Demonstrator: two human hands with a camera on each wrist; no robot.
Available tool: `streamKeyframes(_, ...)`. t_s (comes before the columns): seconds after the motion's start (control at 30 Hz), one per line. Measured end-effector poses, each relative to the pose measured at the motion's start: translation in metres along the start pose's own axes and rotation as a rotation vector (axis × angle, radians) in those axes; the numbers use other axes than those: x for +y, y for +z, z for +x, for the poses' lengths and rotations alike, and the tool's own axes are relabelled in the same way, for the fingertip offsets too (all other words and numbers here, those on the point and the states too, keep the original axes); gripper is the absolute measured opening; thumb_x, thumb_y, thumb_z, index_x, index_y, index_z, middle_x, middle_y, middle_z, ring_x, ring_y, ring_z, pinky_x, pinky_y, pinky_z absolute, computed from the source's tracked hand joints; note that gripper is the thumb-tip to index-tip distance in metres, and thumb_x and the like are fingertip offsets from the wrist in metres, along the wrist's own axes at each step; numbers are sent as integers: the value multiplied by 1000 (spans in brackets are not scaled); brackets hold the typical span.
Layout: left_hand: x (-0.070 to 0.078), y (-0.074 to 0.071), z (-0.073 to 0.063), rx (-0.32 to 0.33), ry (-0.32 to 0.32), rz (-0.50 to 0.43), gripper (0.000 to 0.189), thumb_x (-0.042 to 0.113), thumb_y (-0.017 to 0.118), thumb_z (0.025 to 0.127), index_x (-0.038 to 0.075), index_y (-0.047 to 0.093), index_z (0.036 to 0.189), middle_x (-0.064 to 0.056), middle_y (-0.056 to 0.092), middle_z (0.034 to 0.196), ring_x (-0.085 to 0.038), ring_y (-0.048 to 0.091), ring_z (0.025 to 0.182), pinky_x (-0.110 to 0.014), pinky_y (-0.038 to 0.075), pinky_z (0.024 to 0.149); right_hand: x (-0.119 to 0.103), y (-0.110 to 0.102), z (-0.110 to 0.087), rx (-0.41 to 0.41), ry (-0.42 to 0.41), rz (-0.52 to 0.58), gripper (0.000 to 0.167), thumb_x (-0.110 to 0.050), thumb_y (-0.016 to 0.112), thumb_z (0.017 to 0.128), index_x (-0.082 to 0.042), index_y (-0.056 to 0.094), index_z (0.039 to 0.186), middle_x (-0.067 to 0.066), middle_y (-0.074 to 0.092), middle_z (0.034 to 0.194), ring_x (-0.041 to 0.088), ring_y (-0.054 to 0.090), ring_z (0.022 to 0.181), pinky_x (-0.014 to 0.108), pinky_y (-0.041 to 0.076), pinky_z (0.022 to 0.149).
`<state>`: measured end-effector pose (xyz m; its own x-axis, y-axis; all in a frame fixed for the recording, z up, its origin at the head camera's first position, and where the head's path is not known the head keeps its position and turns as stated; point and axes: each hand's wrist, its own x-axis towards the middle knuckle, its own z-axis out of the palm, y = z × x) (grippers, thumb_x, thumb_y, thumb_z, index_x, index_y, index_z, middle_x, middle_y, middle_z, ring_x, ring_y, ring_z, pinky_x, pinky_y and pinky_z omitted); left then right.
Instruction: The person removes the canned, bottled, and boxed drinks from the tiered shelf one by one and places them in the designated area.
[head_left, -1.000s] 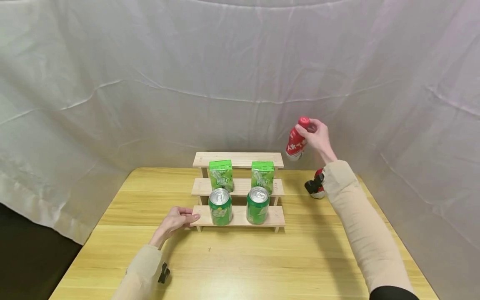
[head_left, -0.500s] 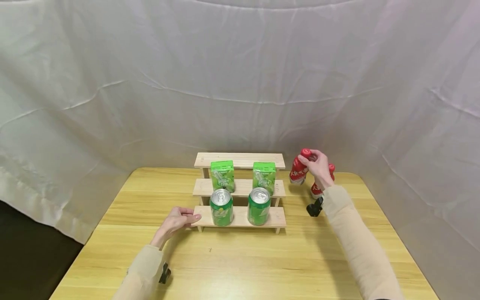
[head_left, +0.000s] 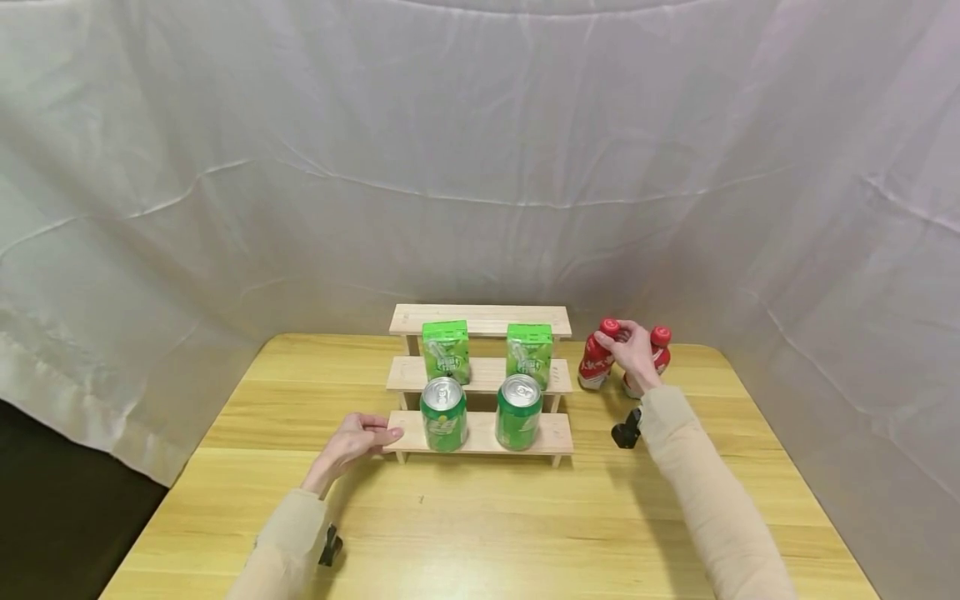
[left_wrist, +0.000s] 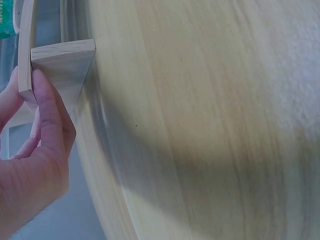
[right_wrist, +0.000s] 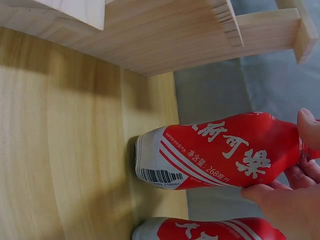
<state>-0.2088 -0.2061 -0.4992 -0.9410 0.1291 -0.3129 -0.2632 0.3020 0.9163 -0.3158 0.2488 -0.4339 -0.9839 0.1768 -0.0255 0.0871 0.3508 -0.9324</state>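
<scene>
My right hand (head_left: pixel 634 348) grips a red and white cola bottle (right_wrist: pixel 220 152) by its neck, just right of the shelf. The bottle's base is at the tabletop. A second, matching bottle (head_left: pixel 660 354) stands close on its right, partly behind my hand. At the left end of the three-tier wooden shelf (head_left: pixel 480 427), my left hand (head_left: pixel 352 440) pinches the lowest board between thumb and fingers; the left wrist view shows the fingers (left_wrist: pixel 48 112) under the board. Two green cans, a left can (head_left: pixel 444 417) and a right can (head_left: pixel 518 414), stand on that tier.
Two green drink cartons, a left carton (head_left: pixel 446 352) and a right carton (head_left: pixel 528 354), stand on the middle tier. The top tier (head_left: pixel 480 319) is bare wood. The table (head_left: pixel 480 533) stretches in front, with a grey curtain (head_left: pixel 480 167) behind and along the sides.
My right hand has lowered the cola bottle from mid-air beside the top tier to the tabletop, bringing it upright next to the other bottle. My left hand has kept its hold on the shelf.
</scene>
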Motion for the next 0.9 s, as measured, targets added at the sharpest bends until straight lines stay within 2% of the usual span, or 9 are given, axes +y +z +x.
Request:
streamKeyframes(0.17,-1,0,0,4,3,3,48,11,70,93,-20,52,124,-11,70,94,-11,65,77,-30,59,79,4,1,0,1,6,-4,59,-14,63,99,9,37,146,32,47,147,42,47,137,49,40,118)
streamKeyframes(0.47,-2,0,1,-3,10,-4,49,12,70,93,-20,52,125,-10,70,94,-11,65,79,-28,58,78,5,1,0,8,-15,-47,58,-13,62,99,12,37,145,35,47,145,44,48,135,49,40,117)
streamKeyframes(0.67,-3,0,3,1,3,-22,50,11,70,92,-20,51,126,-11,70,97,-11,65,79,-26,58,77,2,-2,-3,-13,-2,-90,68,-22,64,99,4,31,153,30,39,155,43,40,144,54,34,121)
streamKeyframes(0.8,-3,0,2,3,4,-19,49,10,70,93,-20,51,126,-11,70,96,-11,65,79,-26,58,76,-4,0,-11,43,-91,-91,69,-25,66,98,-2,32,154,24,36,160,38,31,151,53,27,125)
streamKeyframes(0.9,-2,0,2,1,7,-14,49,11,70,92,-20,52,125,-10,71,95,-11,64,78,-26,58,75,-12,6,-20,107,-202,-55,62,-25,67,97,-4,42,150,21,43,156,36,37,148,51,29,124)
